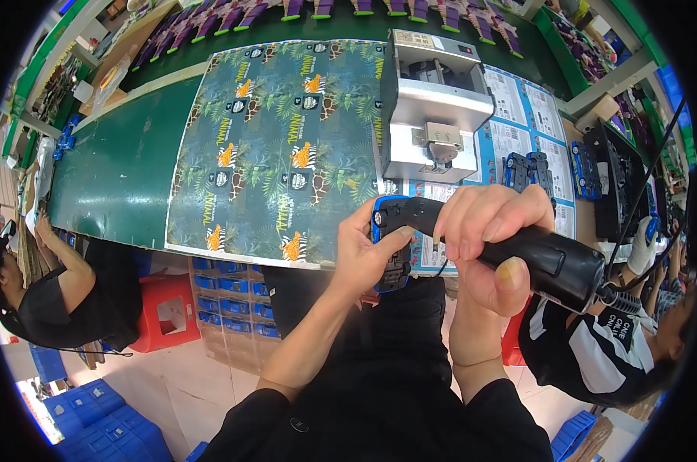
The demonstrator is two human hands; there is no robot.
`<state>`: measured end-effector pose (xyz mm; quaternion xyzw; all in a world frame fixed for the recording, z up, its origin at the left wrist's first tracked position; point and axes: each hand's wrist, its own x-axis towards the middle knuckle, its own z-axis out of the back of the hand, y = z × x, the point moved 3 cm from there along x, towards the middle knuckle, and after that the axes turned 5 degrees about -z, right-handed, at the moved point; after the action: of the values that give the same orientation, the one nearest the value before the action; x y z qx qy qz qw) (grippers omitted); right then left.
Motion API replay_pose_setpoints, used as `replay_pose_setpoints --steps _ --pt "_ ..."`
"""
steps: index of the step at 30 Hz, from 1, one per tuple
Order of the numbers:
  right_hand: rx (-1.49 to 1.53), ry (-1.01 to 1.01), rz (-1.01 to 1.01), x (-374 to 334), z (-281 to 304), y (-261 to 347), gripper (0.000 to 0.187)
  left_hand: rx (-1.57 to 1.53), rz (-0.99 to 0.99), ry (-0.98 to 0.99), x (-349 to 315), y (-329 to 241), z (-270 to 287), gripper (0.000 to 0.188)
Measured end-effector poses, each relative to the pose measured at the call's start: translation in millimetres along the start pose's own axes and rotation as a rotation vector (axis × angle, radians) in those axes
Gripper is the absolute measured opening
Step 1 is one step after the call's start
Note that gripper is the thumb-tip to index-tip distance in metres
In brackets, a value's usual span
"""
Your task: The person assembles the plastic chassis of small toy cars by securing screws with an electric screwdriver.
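Upside down in my left hand [363,248] is a blue toy car [395,269], its black underside facing up. The thumb presses on that underside while the fingers hold the car's left side. My right hand [493,239] is wrapped round a black electric screwdriver [560,266], whose coiled cord leaves its rear end at the right. The tool lies nearly level, and its nose [421,212] reaches over the far part of the car's underside. Whether the bit touches a screw is hidden by the tool and my fingers.
Beyond my hands stands a silver metal machine [433,108] on printed sheets [271,154]. More toy cars [527,171] lie right of it, beside a black bin [621,185]. Co-workers sit left [63,285] and right [602,339]. A carton [233,308] of blue cars stands below the table's edge.
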<state>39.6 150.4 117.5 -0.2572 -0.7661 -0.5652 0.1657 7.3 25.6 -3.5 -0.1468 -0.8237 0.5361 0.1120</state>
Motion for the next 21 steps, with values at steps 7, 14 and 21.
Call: replay_pose_setpoints --steps 7,14,21 --pt "0.127 0.067 0.163 27 24 29 0.027 -0.561 0.206 -0.277 9 -2 17 0.034" --pt "-0.237 -0.055 0.088 59 37 7 0.010 -0.441 0.092 -0.113 10 -2 16 0.064" --pt "-0.394 -0.096 0.034 78 14 2 0.019 -0.489 0.088 -0.153 12 0 20 0.071"
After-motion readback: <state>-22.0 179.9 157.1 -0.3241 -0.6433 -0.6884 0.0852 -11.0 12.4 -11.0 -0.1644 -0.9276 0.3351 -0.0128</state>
